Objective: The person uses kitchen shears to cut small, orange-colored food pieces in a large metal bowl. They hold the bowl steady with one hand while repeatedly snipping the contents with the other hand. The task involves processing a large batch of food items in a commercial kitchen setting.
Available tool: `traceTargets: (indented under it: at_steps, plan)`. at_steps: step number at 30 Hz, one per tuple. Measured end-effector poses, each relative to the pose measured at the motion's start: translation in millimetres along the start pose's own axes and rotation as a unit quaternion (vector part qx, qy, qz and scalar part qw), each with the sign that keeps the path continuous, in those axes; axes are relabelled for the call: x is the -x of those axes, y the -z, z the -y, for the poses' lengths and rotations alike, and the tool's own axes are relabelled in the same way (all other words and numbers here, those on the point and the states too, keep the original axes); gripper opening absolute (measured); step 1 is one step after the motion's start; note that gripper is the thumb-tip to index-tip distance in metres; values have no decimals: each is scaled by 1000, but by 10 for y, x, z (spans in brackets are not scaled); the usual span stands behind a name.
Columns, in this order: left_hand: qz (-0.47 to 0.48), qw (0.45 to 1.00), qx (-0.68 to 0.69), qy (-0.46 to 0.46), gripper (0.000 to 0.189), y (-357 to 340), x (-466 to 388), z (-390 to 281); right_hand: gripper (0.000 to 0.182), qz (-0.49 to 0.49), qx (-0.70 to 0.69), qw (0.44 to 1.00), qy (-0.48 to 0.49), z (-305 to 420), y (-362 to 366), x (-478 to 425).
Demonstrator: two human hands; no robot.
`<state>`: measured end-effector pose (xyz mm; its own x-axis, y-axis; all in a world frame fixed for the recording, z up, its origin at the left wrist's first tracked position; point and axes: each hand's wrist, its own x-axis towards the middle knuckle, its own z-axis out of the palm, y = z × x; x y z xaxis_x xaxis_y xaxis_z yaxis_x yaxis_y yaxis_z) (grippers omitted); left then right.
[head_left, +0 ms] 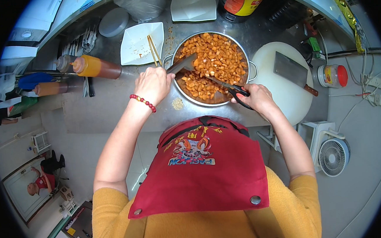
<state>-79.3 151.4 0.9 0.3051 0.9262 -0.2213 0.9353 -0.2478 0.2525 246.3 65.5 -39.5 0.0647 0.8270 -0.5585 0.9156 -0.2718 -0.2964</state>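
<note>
A round metal pan (243,98) with two side handles stands on the steel worktop, holding many orange-coated food chunks (219,56). My left hand (154,83) grips the handle of a broad metal utensil (182,64), whose blade reaches over the chunks at the pan's left side. My right hand (257,98) holds black-handled scissors (230,87), their blades pointing into the food near the middle. Whether the scissor blades are apart is too small to tell. Wooden chopsticks (153,49) lie across a stained white plate (129,49), just beyond my left hand.
Right of the pan, a cleaver (290,68) lies on a round white chopping board (268,53). Sauce bottles (100,67) lie at the left. Behind stand another white plate (193,6) and a large dark bottle (240,3). A person (43,180) sits far off at lower left.
</note>
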Motion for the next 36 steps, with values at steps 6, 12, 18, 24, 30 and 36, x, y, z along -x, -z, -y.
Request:
traceTargets:
  at_steps: [6,12,18,24,30,36]
  plan:
    - [-12,1000,2,25,36,195,49,-39,60,49,-45,997,-30,-204,164,262]
    - [-14,999,1,31,38,140,158,51,67,22,79,997,1,-414,305,592]
    - [-10,999,22,39,41,105,436,-21,67,94,-77,992,-36,-485,369,698]
    - [11,998,64,11,43,-81,631,-152,69,201,-466,858,-82,-444,-98,561]
    - [16,998,61,-3,45,-201,667,-193,73,219,-537,810,-88,-294,-259,427]
    - [-27,997,59,-31,42,-214,661,-219,68,176,-508,839,-86,-286,-355,405]
